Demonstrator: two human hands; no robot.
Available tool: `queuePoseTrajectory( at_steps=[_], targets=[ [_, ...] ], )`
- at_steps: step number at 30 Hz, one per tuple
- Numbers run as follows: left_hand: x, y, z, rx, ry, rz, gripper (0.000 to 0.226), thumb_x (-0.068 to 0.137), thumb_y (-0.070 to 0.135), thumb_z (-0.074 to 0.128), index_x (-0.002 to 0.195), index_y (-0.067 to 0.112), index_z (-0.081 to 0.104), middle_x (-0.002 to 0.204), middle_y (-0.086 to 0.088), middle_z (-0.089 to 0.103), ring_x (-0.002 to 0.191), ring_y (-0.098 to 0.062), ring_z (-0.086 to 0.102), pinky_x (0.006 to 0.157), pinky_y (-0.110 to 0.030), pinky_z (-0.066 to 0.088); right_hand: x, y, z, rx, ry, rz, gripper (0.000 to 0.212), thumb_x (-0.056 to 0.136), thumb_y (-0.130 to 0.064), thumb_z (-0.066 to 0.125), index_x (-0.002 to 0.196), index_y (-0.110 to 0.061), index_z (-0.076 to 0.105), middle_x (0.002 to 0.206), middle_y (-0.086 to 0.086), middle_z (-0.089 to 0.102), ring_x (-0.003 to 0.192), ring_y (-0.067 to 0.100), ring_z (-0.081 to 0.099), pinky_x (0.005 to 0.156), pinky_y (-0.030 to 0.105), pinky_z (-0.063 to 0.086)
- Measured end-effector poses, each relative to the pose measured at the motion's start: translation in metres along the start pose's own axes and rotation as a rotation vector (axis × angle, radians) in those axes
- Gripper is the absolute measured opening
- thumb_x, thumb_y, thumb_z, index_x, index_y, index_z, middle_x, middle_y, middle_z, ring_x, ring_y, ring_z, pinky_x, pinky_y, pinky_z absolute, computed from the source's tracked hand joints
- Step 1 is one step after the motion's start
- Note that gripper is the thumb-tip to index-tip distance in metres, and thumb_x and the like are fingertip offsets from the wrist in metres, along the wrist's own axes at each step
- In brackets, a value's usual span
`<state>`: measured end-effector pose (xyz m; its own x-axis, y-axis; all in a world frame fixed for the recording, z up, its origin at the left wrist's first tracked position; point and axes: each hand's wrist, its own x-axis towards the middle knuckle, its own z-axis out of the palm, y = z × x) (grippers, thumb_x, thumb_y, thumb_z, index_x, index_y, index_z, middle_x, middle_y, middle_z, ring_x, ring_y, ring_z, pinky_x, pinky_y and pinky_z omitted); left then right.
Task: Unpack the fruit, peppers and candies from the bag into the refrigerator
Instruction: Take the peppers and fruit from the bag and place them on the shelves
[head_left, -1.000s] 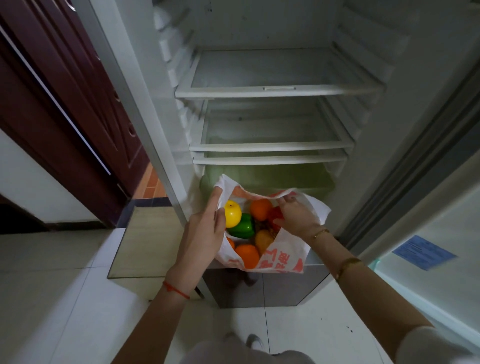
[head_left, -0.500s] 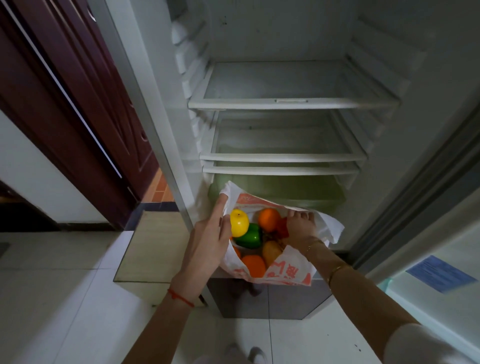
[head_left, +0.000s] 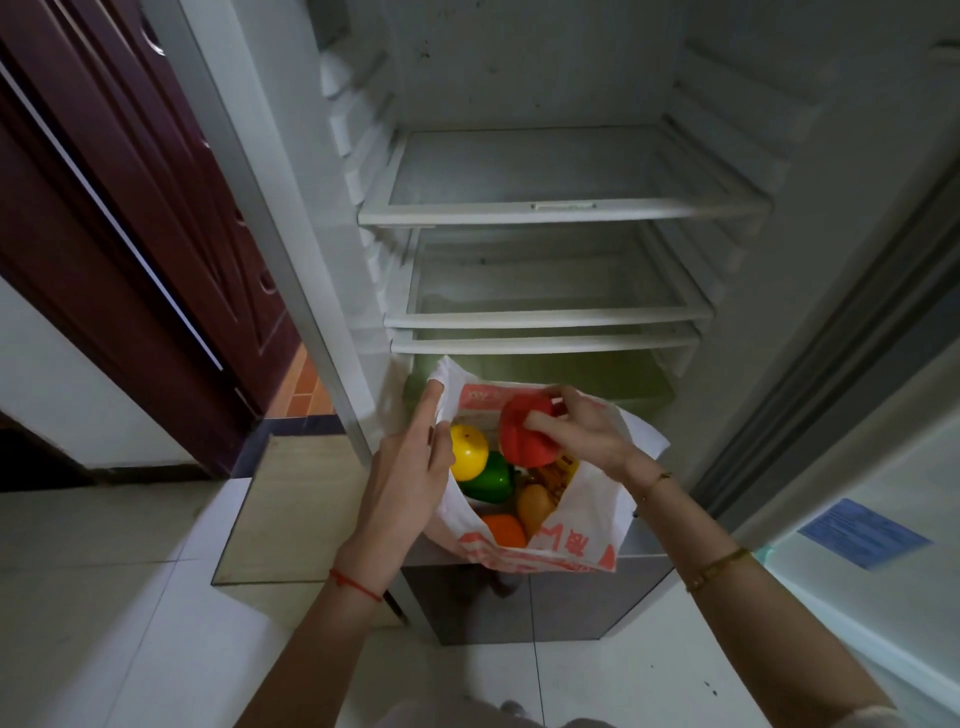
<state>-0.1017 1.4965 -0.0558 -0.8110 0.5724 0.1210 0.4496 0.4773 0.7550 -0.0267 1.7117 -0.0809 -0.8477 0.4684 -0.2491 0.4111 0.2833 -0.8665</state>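
A white plastic bag (head_left: 597, 525) with red print sits open at the foot of the open refrigerator (head_left: 561, 208). My left hand (head_left: 410, 478) holds the bag's left rim, with the forefinger stretched up along it. My right hand (head_left: 582, 434) grips a red pepper (head_left: 524, 434) and holds it just above the bag's mouth. Inside the bag lie a yellow fruit (head_left: 467, 452), a green pepper (head_left: 488, 480), an orange (head_left: 504, 530) and a brownish fruit (head_left: 535, 506). Some yellow packaging shows beneath my right hand.
The refrigerator has a top glass shelf (head_left: 561, 208), a middle shelf (head_left: 550, 317) and a greenish crisper drawer (head_left: 571, 371) below. A dark red wooden door (head_left: 130, 208) stands to the left. The fridge door (head_left: 883, 493) is open at the right. White floor tiles lie underneath.
My right hand has come up out of the bag with the red pepper in its grip. My left hand still holds the bag's rim. The camera has moved closer.
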Motion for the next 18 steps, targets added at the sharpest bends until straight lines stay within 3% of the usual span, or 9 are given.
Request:
queuePoseTrajectory(
  at_steps=[2,5,8,11,14,16,18],
  targets=[
    [0.003,0.000,-0.002,-0.009,-0.004,-0.010,0.053,0.104,0.027,0.040,0.154,0.033,0.023,0.070,-0.010,0.062,0.057,-0.020,0.060,0.048,-0.028,0.047,-0.006,-0.010,-0.002,0.089,0.041,0.010,0.050,0.088,-0.047,0.064,0.125,-0.017,0.048,0.107,-0.001,0.061,0.089,0.006,0.060,0.068,0.013,0.054],
    [0.006,0.000,-0.003,-0.042,-0.007,-0.022,0.053,0.104,0.025,0.040,0.154,0.033,0.024,0.065,0.004,0.057,0.058,-0.005,0.055,0.050,-0.018,0.037,-0.011,-0.026,-0.004,0.229,0.093,0.002,0.055,0.083,-0.064,0.059,0.121,-0.025,0.052,0.116,0.004,0.061,0.101,0.020,0.062,0.089,0.039,0.056],
    [0.010,-0.001,-0.004,-0.060,-0.009,-0.017,0.055,0.105,0.025,0.041,0.155,0.034,0.021,0.076,0.001,0.067,0.065,-0.004,0.059,0.060,-0.020,0.042,-0.011,-0.046,-0.008,0.440,0.065,-0.047,0.041,0.097,-0.051,0.045,0.130,-0.027,0.046,0.125,0.009,0.053,0.106,0.025,0.060,0.075,0.033,0.058],
    [0.015,-0.004,-0.003,-0.048,-0.008,-0.017,0.055,0.105,0.025,0.041,0.155,0.035,0.020,0.084,-0.003,0.071,0.063,-0.006,0.058,0.062,-0.023,0.044,-0.005,-0.064,-0.012,0.566,0.011,-0.020,0.037,0.101,-0.053,0.034,0.127,-0.032,0.050,0.122,0.007,0.057,0.107,0.025,0.061,0.078,0.038,0.057],
    [0.020,-0.004,-0.002,-0.045,-0.011,-0.020,0.056,0.105,0.026,0.040,0.154,0.038,0.018,0.085,-0.003,0.072,0.068,-0.009,0.062,0.063,-0.023,0.046,0.001,-0.075,-0.017,0.831,-0.128,0.109,0.053,0.098,-0.060,0.032,0.132,-0.022,0.046,0.117,0.014,0.063,0.092,0.027,0.069,0.076,0.039,0.058],
    [0.022,-0.004,-0.002,-0.046,-0.015,-0.025,0.056,0.105,0.026,0.040,0.154,0.040,0.017,0.086,-0.006,0.072,0.071,-0.012,0.064,0.065,-0.026,0.048,0.001,-0.079,-0.022,0.918,-0.263,0.092,0.060,0.095,-0.062,0.036,0.137,-0.018,0.042,0.120,0.020,0.063,0.081,0.030,0.070,0.068,0.035,0.060],
    [0.023,-0.003,-0.002,-0.055,-0.018,-0.029,0.056,0.105,0.025,0.040,0.154,0.040,0.016,0.086,-0.003,0.072,0.069,-0.009,0.062,0.062,-0.020,0.044,0.002,-0.082,-0.026,0.947,-0.341,0.060,0.062,0.092,-0.052,0.047,0.140,-0.013,0.039,0.114,0.021,0.064,0.080,0.030,0.069,0.070,0.032,0.058]
  ],
)
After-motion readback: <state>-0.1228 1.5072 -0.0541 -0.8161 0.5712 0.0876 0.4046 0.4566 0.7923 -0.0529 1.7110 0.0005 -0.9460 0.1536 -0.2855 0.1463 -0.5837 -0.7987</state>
